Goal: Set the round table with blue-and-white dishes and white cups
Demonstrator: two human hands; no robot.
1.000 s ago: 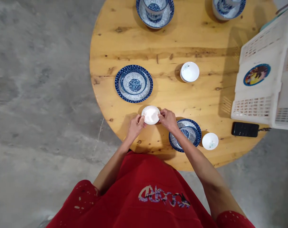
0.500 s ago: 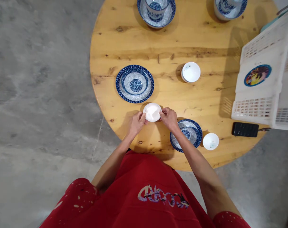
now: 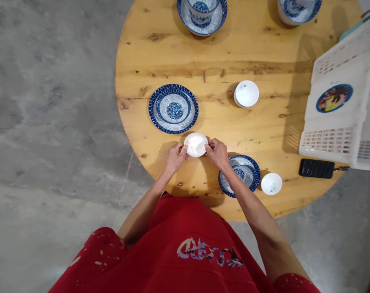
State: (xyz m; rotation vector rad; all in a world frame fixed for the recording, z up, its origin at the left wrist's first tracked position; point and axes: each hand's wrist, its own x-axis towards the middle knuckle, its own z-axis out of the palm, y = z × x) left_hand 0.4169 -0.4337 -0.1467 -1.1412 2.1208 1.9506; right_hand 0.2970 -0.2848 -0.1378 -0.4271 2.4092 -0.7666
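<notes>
Both hands hold one small white bowl [image 3: 196,144] just above the round wooden table [image 3: 227,61]. My left hand [image 3: 174,157] pinches its left rim and my right hand [image 3: 217,152] pinches its right rim. A blue-and-white patterned plate [image 3: 173,108] lies right behind the bowl. A second blue-and-white plate [image 3: 245,171] lies under my right forearm, with a small white bowl [image 3: 271,183] to its right.
Another small white bowl [image 3: 246,93] stands mid-table. Blue-and-white bowls sit at the far edge, one on a plate [image 3: 202,14], one at the right [image 3: 298,10]. A white plastic basket [image 3: 340,101] and a black phone [image 3: 316,168] are at the right. Grey concrete floor surrounds the table.
The white bowl and both hands shifted slightly farther onto the table, toward the large plate. Nothing else on the table moved.
</notes>
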